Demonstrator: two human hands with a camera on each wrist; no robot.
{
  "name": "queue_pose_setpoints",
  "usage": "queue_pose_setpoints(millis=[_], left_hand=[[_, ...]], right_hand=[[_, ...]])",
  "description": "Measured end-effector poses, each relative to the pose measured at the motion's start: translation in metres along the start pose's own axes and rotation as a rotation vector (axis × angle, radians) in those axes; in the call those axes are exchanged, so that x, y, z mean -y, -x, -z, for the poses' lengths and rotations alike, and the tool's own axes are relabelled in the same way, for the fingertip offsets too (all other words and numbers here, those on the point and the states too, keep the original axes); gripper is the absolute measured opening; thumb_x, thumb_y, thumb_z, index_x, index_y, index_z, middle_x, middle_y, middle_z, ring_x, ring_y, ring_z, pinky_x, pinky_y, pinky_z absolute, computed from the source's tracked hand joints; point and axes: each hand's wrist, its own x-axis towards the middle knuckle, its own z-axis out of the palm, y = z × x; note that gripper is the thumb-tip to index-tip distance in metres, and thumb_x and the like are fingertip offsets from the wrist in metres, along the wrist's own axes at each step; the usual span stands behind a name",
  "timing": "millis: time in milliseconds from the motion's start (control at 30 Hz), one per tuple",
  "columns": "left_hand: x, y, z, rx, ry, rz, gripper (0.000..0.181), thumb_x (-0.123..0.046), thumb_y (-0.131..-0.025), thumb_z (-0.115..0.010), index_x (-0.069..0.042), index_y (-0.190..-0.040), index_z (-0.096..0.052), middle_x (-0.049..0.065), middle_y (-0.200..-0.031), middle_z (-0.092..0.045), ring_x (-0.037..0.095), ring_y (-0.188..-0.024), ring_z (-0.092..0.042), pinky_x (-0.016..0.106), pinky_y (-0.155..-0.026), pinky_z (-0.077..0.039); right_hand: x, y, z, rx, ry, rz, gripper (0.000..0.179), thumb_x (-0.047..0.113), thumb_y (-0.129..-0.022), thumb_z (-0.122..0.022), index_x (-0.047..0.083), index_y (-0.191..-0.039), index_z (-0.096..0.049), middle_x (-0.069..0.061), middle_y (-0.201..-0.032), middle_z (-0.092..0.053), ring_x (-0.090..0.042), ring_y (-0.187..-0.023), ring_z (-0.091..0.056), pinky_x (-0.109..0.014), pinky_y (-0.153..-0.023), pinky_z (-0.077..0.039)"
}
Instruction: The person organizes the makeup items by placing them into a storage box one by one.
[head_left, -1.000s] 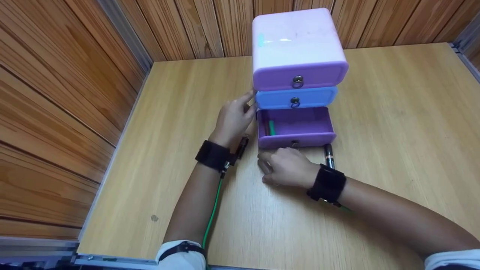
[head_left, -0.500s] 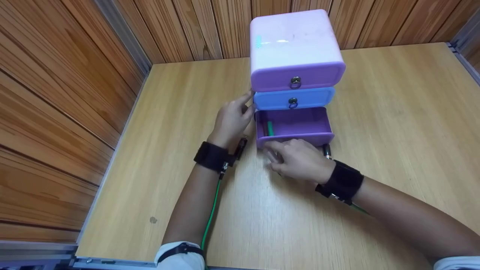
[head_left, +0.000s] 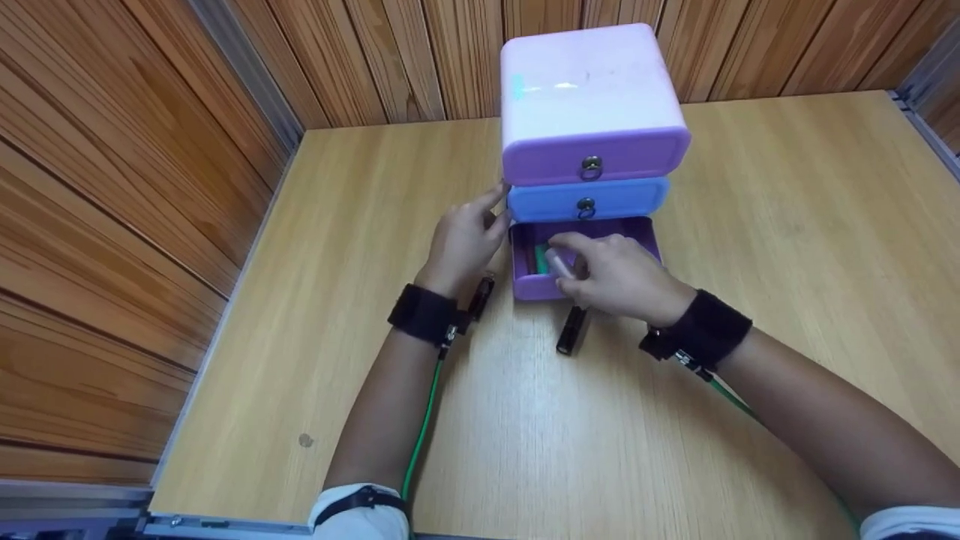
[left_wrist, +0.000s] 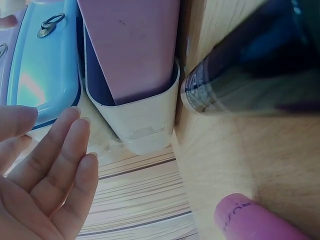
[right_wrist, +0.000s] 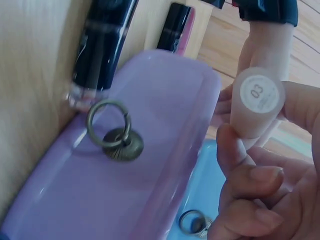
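In the head view my right hand point(head_left: 628, 277) is over the pulled-out bottom purple drawer point(head_left: 536, 288). It pinches a small pale cosmetic tube point(head_left: 556, 264) between thumb and fingers. Close up in the right wrist view, the tube's round end label point(right_wrist: 259, 93) reads "03". Inside the drawer, at its left, lie a green stick-like item point(head_left: 541, 259) and a dark one beside it. My left hand point(head_left: 466, 244) rests against the left side of the drawer unit point(head_left: 592, 90), fingers extended by the blue drawer point(left_wrist: 47, 75). The hand covers part of the drawer's right side.
On the table in front of the drawer lies a black cosmetic tube point(head_left: 571, 330). Another dark tube point(head_left: 482, 296) lies by my left wrist, with a pink tube point(left_wrist: 257, 220) near it. A wood-panelled wall point(head_left: 405, 60) stands behind the unit.
My right hand has moved from the table up and over the drawer's front edge, carrying the pale tube. The black tube in front has come into view. My left hand stays put.
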Motion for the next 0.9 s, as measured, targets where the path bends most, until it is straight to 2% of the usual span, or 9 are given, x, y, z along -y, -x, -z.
queue_pose_setpoints(millis=[267, 433, 533, 667, 767, 900], left_hand=[[0.000, -0.001, 0.001, 0.010, 0.002, 0.015, 0.045, -0.026, -0.097, -0.062, -0.021, -0.140, -0.053, -0.003, -0.055, -0.055, 0.012, -0.046, -0.050, 0.027, -0.043, -0.041], [0.001, 0.001, 0.002, 0.019, 0.014, 0.036, 0.045, -0.025, -0.097, -0.062, -0.022, -0.140, -0.052, -0.003, -0.059, -0.058, 0.012, -0.049, -0.053, 0.027, -0.045, -0.043], [0.002, 0.001, 0.001, 0.024, 0.001, 0.034, 0.044, -0.025, -0.097, -0.062, -0.020, -0.140, -0.054, -0.002, -0.062, -0.060, 0.012, -0.051, -0.053, 0.027, -0.046, -0.042], [0.002, 0.000, 0.000, 0.015, -0.010, 0.017, 0.042, -0.024, -0.097, -0.061, -0.018, -0.138, -0.056, -0.002, -0.064, -0.061, 0.011, -0.052, -0.053, 0.027, -0.046, -0.041], [0.002, 0.000, 0.000, 0.011, -0.014, 0.015, 0.042, -0.023, -0.097, -0.062, -0.019, -0.138, -0.056, -0.003, -0.065, -0.061, 0.010, -0.052, -0.053, 0.026, -0.046, -0.041], [0.002, -0.001, 0.001, 0.011, -0.012, 0.013, 0.042, -0.024, -0.097, -0.062, -0.019, -0.138, -0.056, -0.003, -0.065, -0.061, 0.009, -0.053, -0.053, 0.026, -0.047, -0.042]], right_hand=[[-0.010, -0.012, 0.005, -0.055, 0.113, -0.014, 0.053, 0.025, -0.090, -0.063, 0.011, -0.140, -0.054, -0.006, -0.085, -0.064, -0.013, -0.054, -0.053, -0.032, -0.048, -0.045], [-0.013, -0.020, 0.003, -0.024, 0.146, -0.037, 0.052, 0.025, -0.093, -0.059, 0.014, -0.143, -0.050, -0.010, -0.099, -0.065, -0.016, -0.060, -0.056, -0.033, -0.051, -0.047], [-0.016, -0.024, 0.002, -0.006, 0.176, -0.038, 0.050, 0.025, -0.093, -0.058, 0.015, -0.142, -0.052, -0.011, -0.106, -0.066, -0.018, -0.067, -0.059, -0.036, -0.058, -0.048], [-0.020, -0.030, 0.000, -0.037, 0.194, -0.009, 0.039, 0.029, -0.097, -0.055, 0.016, -0.133, -0.061, -0.006, -0.088, -0.068, -0.019, -0.064, -0.058, -0.038, -0.058, -0.047], [-0.022, -0.035, -0.001, -0.058, 0.177, 0.000, 0.032, 0.032, -0.099, -0.053, 0.018, -0.126, -0.064, -0.002, -0.069, -0.059, -0.018, -0.055, -0.055, -0.037, -0.053, -0.045], [-0.025, -0.039, -0.003, -0.049, 0.160, -0.038, 0.027, 0.029, -0.097, -0.057, 0.016, -0.121, -0.059, -0.003, -0.069, -0.057, -0.019, -0.055, -0.056, -0.036, -0.052, -0.046]])
